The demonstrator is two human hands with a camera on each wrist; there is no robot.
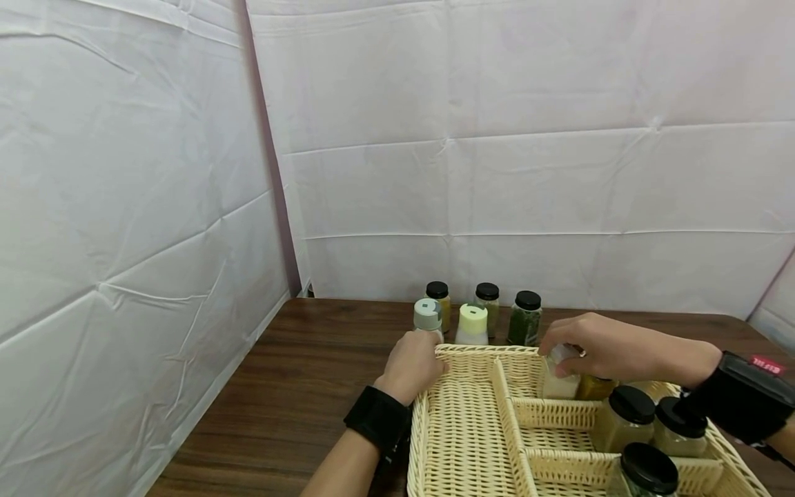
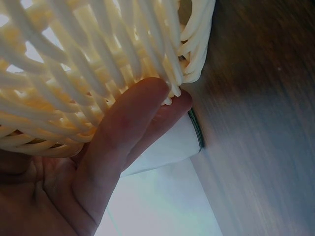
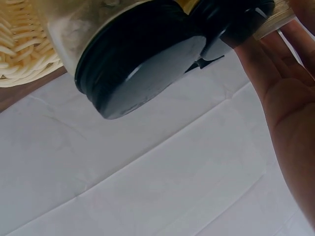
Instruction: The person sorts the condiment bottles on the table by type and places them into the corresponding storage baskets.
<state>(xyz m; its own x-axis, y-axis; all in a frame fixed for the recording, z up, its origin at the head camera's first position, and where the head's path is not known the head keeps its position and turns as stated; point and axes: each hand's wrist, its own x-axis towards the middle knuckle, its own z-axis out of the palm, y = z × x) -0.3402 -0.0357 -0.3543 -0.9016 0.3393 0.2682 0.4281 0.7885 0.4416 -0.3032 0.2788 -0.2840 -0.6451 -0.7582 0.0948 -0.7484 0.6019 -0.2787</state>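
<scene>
Dark wood-grain surface (image 1: 292,386), enclosed by creased white sheeting (image 1: 528,172) at back and left. Divided wicker basket (image 1: 472,442) sits on it; five jars stand behind it along the wall. Left hand (image 1: 413,366) grips the basket's far-left rim. Right hand (image 1: 596,348) grasps a white-contents jar (image 1: 559,379), standing in the back-right compartment.

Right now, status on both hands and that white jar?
Left hand holds basket corner. Right hand grips white jar in basket's back compartment. Black-lidded jars crowd its right side.
</scene>
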